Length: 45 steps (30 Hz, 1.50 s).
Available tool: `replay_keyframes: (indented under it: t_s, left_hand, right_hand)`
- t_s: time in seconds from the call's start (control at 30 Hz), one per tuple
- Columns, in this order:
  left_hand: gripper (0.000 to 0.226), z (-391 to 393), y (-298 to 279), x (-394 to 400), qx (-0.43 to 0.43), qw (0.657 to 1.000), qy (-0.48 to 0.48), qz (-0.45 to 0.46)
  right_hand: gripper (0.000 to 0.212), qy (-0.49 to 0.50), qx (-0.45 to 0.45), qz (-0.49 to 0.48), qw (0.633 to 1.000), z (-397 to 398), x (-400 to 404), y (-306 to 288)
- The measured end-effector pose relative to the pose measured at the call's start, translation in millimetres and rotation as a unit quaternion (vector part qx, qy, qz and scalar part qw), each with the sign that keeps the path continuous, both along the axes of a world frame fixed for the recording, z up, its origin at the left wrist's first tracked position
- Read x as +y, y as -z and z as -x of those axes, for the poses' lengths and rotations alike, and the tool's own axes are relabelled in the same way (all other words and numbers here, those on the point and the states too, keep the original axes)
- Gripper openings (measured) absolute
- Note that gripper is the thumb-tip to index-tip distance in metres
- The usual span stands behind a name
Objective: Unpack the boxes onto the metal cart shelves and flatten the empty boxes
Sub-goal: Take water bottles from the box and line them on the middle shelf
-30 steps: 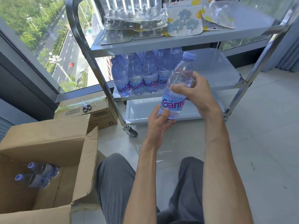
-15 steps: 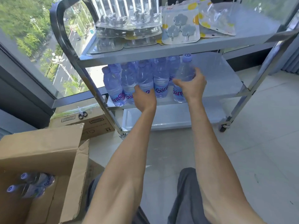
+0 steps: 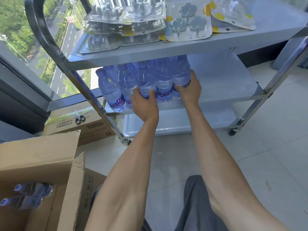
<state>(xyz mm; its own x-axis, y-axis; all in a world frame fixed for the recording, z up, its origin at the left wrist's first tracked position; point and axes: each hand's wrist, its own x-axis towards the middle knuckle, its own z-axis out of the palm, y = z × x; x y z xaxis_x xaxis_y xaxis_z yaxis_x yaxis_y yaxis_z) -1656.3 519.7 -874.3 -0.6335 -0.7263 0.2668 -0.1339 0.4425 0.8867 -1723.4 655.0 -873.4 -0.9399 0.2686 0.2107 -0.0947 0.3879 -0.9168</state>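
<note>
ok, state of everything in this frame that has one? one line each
left hand: gripping a shelved bottle
right hand: fingers curled round the rightmost bottle
water bottles: upright, capped, grouped at the left of the middle shelf
middle shelf: right part bare
open box: flaps up, two bottles lying inside
closed box: shut, scissors on top
top shelf: loaded with blister packs

Viewpoint: a single head-worn wide-angle camera, looking forward and down along both forearms.
Facing: the metal cart [image 3: 166,52] and the window [image 3: 25,39] behind it.
Nearness: close; the middle shelf [image 3: 225,84] lies within arm's reach, the open cardboard box [image 3: 50,164] at lower left.
Distortion: straight frame edges bow near the borders.
Shared views: none, only one view.
</note>
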Motion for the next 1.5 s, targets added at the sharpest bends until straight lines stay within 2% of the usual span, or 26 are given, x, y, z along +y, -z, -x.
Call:
replay_keyframes:
  t_s: [0.13,0.27,0.47,0.7,0.93,1.03,1.4,1.5]
  left_hand:
    - [0.042,2,4,0,0.002,1.000,-0.005,0.003]
    - [0.042,3,4,-1,-0.002,1.000,-0.009,0.000]
    - [0.041,2,4,-2,-0.009,1.000,-0.007,0.001]
    - [0.041,1,3,0,-0.018,1.000,-0.010,0.003]
    - [0.040,1,2,0,-0.013,1.000,-0.007,0.002]
    - [0.040,1,4,0,-0.010,1.000,-0.008,0.011]
    - [0.039,7,11,2,-0.006,1.000,-0.006,0.028]
    - [0.033,6,18,2,-0.017,1.000,0.003,0.025]
  right_hand:
    - [0.039,0.030,0.040,0.043,0.998,-3,-7,7]
    - [0.044,0.034,0.042,0.058,0.997,2,-14,11]
    - [0.044,0.037,0.009,0.031,0.999,13,-19,14]
    - [0.046,0.025,0.016,0.014,0.999,16,-15,14]
    - [0.065,0.033,-0.018,-0.017,0.999,35,-16,16]
    - [0.073,0.030,-0.039,-0.014,0.999,41,-18,16]
    - [0.073,0.025,-0.034,-0.010,0.999,57,-18,22]
    - [0.076,0.020,-0.053,0.002,0.998,60,-18,21]
